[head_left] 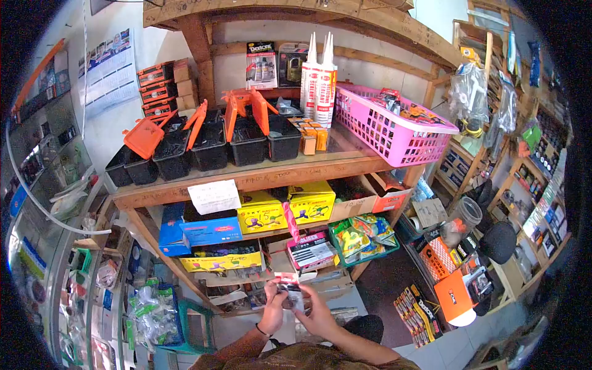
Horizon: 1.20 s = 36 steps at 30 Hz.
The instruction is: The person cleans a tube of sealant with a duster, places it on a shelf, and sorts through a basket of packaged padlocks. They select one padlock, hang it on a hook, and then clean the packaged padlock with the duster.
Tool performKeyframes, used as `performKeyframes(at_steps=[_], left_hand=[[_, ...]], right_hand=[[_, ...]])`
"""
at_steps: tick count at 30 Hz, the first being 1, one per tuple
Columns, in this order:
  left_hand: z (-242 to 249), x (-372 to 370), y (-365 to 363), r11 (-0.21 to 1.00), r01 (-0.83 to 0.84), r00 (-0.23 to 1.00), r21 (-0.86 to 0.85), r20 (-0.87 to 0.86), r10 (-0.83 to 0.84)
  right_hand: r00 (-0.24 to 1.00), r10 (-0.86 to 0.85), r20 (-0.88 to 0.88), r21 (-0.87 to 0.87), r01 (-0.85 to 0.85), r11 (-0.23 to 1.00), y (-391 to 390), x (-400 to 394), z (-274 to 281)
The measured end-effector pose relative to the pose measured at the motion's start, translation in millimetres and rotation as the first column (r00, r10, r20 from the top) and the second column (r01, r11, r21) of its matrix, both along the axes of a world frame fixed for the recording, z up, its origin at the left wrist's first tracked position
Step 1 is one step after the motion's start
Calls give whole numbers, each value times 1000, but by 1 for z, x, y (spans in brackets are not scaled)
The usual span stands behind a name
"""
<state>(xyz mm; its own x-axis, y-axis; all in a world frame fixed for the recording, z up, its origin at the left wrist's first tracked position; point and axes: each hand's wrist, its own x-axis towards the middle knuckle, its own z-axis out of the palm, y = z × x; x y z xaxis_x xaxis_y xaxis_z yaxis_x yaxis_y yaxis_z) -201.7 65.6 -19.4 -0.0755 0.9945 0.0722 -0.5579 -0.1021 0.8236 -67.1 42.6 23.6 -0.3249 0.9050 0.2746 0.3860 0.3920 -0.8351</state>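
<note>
A small packet [288, 285] with a red and white top and a clear-looking, darker lower part is held up between both hands at the lower middle. My left hand [273, 309] grips its left side, fingers curled around the edge, and a dark band circles that wrist. On the opposite side, my right hand [320, 319] pinches the packet's lower right edge with thumb and fingers. What the packet contains is too small to make out. Just beyond it, a pink and white box of pens or similar sticks [310, 251] sits on the lower shelf.
Ahead stands a wooden shelf [259, 174] with black bins with orange lids [209, 148], sealant tubes [318, 92] and a pink basket [394, 139]. Below are yellow boxes [262, 213] and a green basket of packets [367, 237]. A green stool [198, 327] stands left.
</note>
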Motion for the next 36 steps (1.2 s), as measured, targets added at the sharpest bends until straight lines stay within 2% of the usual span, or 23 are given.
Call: performKeyframes(at_steps=[2, 3, 5, 6, 7, 9, 10, 11, 13, 14, 15, 17, 18, 21, 23, 25, 27, 29, 31, 33, 34, 36], left_hand=[[-3, 0, -3, 995, 78, 996, 64, 36, -81], [6, -1, -5, 995, 86, 995, 58, 42, -88], [28, -3, -9, 980, 149, 987, 132, -78, -139], [38, -4, -11, 983, 143, 988, 116, -75, -135], [41, -6, -12, 983, 145, 988, 108, -69, -139], [44, -10, -15, 985, 84, 975, 154, -218, -49], [46, -10, -14, 981, 63, 981, 182, -193, -27], [50, -12, -15, 983, 37, 973, 180, -230, 5], [59, -13, -17, 984, 31, 976, 173, -216, 7], [64, -14, -20, 991, 48, 974, 125, -225, -18], [73, -11, -23, 985, 24, 964, 171, -264, 23], [71, -4, -22, 980, 37, 973, 193, -230, 8], [73, 1, -22, 982, 31, 973, 186, -230, 12], [82, 18, -33, 976, 33, 963, 215, -269, 27], [93, 30, -36, 969, 5, 964, 246, -259, 61], [103, 36, -40, 960, 2, 962, 279, -263, 75], [121, 40, -47, 972, 41, 948, 233, -317, 36], [128, 44, -52, 972, 46, 941, 231, -337, 36], [131, 49, -58, 962, 61, 940, 266, -339, 35], [138, 54, -67, 963, 48, 938, 267, -343, 48], [142, 56, -73, 973, 49, 931, 224, -364, 37], [150, 61, -83, 984, 34, 911, 177, -411, 42]], right_hand=[[989, -85, -119, -157, 66, 985, -2, 5, -3], [989, -93, -113, -162, 74, 984, 0, 8, -8], [953, -103, -285, -169, 55, 984, 4, 13, -18], [906, -122, -404, -269, 9, 963, 0, 11, 1], [908, -128, -399, -277, 13, 961, 1, 11, 5], [929, -146, -340, -204, 78, 976, 1, 11, 11], [910, -102, -401, -173, 34, 984, -1, 9, 18], [912, -105, -397, -189, 30, 981, 0, 7, 22], [928, -34, -371, -69, 9, 998, 0, 7, 28], [933, -20, -359, -75, -7, 997, 0, 9, 30], [934, -23, -357, -89, -10, 996, -1, 11, 36], [987, -20, -157, 53, 28, 998, -4, 18, 53], [993, -11, -118, 112, 24, 993, -4, 22, 56], [984, 11, -176, 160, 18, 987, 0, 40, 49], [984, 35, -175, 184, -2, 983, -2, 55, 65], [982, 93, -165, 63, -83, 995, -10, 69, 82], [981, 129, -142, 63, -122, 991, -10, 83, 90], [986, 163, -32, 229, -151, 962, -10, 93, 94], [984, 174, -50, 213, -160, 964, -16, 101, 100], [977, 204, 66, 375, -213, 902, -20, 108, 108], [978, 135, 162, 465, -196, 863, -21, 111, 106], [975, 161, 154, 456, -215, 864, -25, 118, 107]])
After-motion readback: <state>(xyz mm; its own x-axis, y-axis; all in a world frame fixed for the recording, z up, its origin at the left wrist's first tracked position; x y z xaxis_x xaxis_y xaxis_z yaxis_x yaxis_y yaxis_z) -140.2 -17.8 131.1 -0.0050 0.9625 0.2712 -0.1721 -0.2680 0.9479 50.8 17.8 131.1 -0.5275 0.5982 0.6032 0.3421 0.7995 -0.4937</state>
